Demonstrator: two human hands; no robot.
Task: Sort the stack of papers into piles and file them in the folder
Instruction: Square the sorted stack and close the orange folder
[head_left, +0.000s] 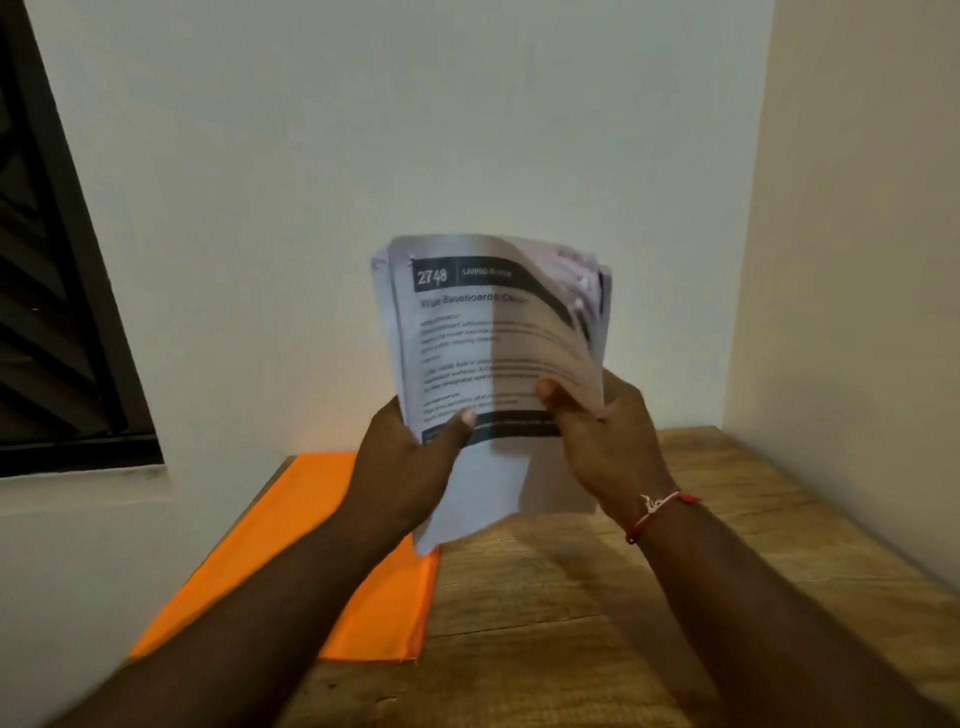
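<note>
The left hand (410, 457) has its fingers curled round the lower left edge of the stack of papers (488, 364), thumb pressed on the front sheet. The right hand (602, 441) pinches the lower right edge, thumb on the front. The stack is held upright above the tabletop (675, 597), its top sheets curling to the right. An orange folder (374, 613) lies flat on the tabletop, below the left forearm. A red string bracelet (654, 512) circles the right wrist.

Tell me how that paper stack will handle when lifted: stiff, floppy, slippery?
Probably floppy: the paper stack bends at its top, front sheet curling over. Sheets likely slip apart; their upper right corners fan out. Seems light, yet the left hand and right hand both pinch its lower part.
</note>
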